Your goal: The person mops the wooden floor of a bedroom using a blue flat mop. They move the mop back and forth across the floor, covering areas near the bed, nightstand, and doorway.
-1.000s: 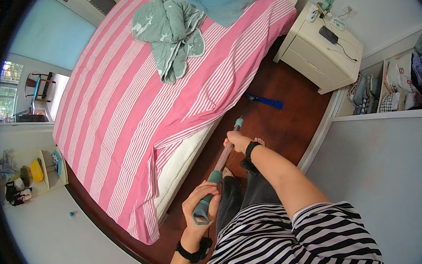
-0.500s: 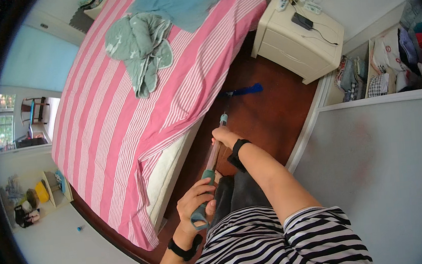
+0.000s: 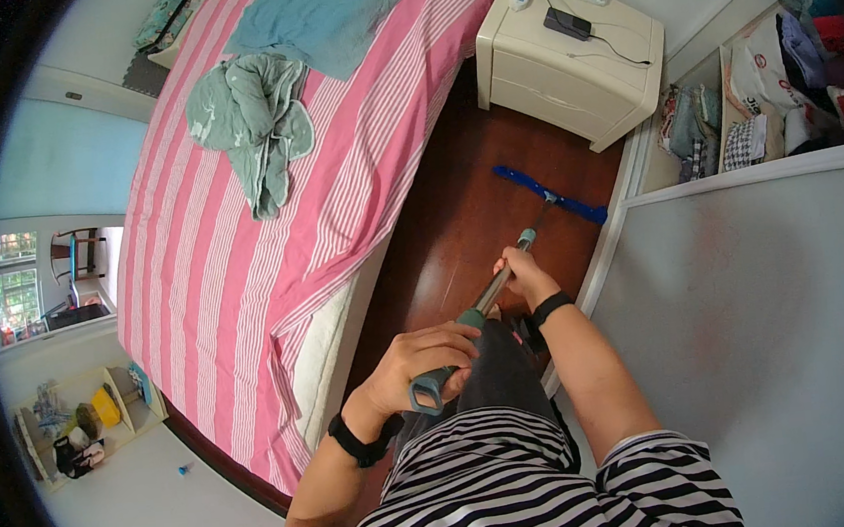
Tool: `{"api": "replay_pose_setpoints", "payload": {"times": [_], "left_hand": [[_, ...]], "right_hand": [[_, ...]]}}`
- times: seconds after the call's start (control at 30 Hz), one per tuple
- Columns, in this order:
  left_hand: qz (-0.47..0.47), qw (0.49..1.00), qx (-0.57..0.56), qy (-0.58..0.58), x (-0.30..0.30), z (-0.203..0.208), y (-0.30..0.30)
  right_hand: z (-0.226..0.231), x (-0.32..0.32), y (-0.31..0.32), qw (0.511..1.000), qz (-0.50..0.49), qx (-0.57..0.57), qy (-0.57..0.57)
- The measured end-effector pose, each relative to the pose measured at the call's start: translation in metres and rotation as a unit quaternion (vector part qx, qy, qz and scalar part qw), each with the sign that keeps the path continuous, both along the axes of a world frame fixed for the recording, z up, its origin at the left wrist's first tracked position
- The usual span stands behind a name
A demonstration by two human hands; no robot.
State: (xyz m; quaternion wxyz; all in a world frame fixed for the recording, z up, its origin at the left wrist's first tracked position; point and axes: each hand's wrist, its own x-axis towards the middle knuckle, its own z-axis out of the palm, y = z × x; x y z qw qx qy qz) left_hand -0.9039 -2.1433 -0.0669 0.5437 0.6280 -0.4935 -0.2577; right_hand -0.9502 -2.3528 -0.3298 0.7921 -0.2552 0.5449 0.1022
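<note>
A flat mop with a blue head (image 3: 523,182) lies on the reddish-brown wooden floor (image 3: 438,212), slanting between the bed and the wardrobe track. Its right end is close to the white track. The metal pole (image 3: 495,289) slopes back toward my body and ends in a grey-green handle (image 3: 431,388) with a loop. My left hand (image 3: 419,364) is closed around that handle. Farther down the pole, just behind the light green collar, my right hand (image 3: 523,273) grips it. Both wrists carry black bands.
On the left stands a bed (image 3: 232,270) with a pink striped sheet, a crumpled green blanket (image 3: 254,118) and a blue cloth (image 3: 321,21). A cream nightstand (image 3: 566,70) holds a black device and cables. An open wardrobe (image 3: 680,176) with folded clothes is at right.
The mop head has swung right, away from the bed's edge to near the wardrobe track, and its whole length now shows. Both hands have moved right with the pole.
</note>
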Motion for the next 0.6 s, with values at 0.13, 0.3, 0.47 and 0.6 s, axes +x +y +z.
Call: {"api": "replay_pose_setpoints", "payload": {"times": [0.13,0.3,0.47,0.6], "left_hand": [[0.003,1.0,0.016,0.005,0.012,0.007,0.018],[0.093,0.995,0.022,0.021,0.027,0.015,0.074],[0.194,0.979,0.06,0.023,0.026,0.026,0.149],[0.292,0.953,0.079,0.002,0.018,0.038,0.203]], "right_hand": [[-0.002,0.006,0.023,0.996,-0.077,0.048,-0.022],[-0.001,0.034,0.082,0.996,-0.056,0.067,-0.02],[-0.003,0.075,0.167,0.998,0.023,0.058,0.031],[-0.007,0.104,0.241,0.991,0.105,0.068,0.057]]}}
